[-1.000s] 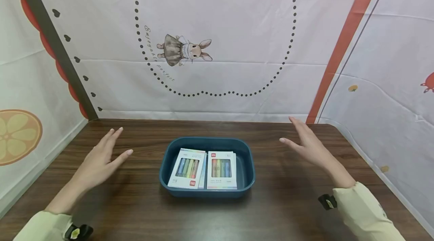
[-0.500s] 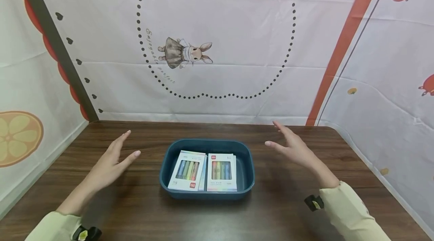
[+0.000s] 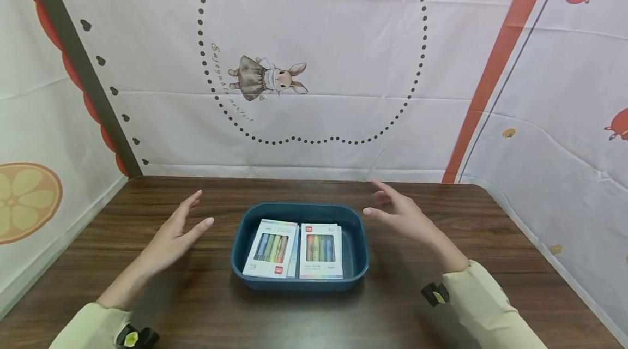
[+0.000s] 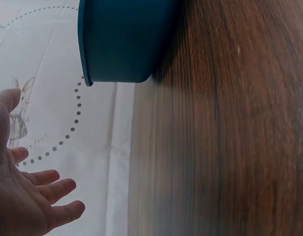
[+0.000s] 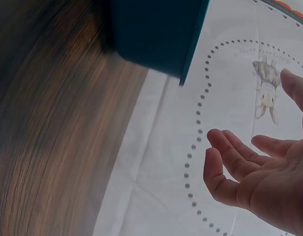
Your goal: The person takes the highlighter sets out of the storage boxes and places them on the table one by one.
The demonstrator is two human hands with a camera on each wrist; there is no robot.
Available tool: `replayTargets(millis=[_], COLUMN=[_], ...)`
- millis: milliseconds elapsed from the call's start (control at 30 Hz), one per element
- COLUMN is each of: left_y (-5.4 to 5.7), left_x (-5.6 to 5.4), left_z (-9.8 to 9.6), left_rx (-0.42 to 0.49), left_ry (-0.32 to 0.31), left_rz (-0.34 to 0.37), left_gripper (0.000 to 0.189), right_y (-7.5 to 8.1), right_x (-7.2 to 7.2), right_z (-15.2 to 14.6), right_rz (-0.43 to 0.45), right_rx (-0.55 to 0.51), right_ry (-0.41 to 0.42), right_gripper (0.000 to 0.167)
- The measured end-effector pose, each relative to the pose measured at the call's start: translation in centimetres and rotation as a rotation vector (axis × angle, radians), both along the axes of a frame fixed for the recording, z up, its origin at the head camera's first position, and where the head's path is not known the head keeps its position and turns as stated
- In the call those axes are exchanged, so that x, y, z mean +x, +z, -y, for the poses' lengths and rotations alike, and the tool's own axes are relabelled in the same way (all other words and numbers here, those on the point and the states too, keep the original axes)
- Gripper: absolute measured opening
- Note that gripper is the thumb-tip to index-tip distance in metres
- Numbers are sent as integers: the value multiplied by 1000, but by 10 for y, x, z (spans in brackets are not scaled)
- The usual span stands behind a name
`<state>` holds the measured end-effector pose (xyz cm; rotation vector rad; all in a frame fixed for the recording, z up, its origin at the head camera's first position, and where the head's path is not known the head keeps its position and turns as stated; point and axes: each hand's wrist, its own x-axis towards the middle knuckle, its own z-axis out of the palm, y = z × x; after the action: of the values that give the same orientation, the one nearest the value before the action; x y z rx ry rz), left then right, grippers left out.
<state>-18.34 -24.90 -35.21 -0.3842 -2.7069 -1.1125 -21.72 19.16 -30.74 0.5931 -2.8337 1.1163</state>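
left hand [image 3: 169, 240] hovering spread, right hand [image 3: 407, 219] hovering loosely bent, both empty | blue bin [image 3: 299, 284] sitting on table [image 3: 314, 319] between them, holding crayon boxes [image 3: 321, 251] | risk: uneven side contact could be tilting bin, boxes sliding right

The table [image 3: 304, 322] is dark brown with streaky wood grain, and the tray [image 3: 300, 284] on it is plain deep teal. Nearest the tray's left edge, one white box [image 3: 270, 249] has a pastel band along its far edge, a red label by its near right corner, and blue, green, yellow and reddish sticks in its window. The second white box [image 3: 321, 251] has its red label at the far left corner; its sticks are red, yellow, green and blue. Both sleeves [image 3: 483, 302] are pale cream-yellow, the wrist straps [image 3: 430, 294] black with yellow-green patches. Beyond the table's far edge, white cloth [image 3: 333, 38] bears black dots and a grey-brown rabbit [image 3: 252, 79]; an orange-red stripe [image 3: 485, 82] rises near the far right corner.
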Motion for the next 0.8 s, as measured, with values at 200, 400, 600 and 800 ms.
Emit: replayTargets(millis=[200, 400, 600, 800], left_y=[2, 1, -2, -6], left_x=[2, 3, 3, 3], left_z=[-4, -6, -8, -14], left_rx=[36, 59, 89, 128], left_ry=[-23, -30, -49, -81], left_rz=[21, 40, 66, 87], left_gripper=[68, 67, 66, 65], right_y=[-1, -1, -2, -3], right_x=[2, 2, 4, 4], right_z=[15, 27, 35, 41], right_rz=[86, 152, 196, 199], right_rx=[-3, 6, 36, 76], right_ry=[37, 59, 72, 93], right_gripper=[74, 75, 73, 70])
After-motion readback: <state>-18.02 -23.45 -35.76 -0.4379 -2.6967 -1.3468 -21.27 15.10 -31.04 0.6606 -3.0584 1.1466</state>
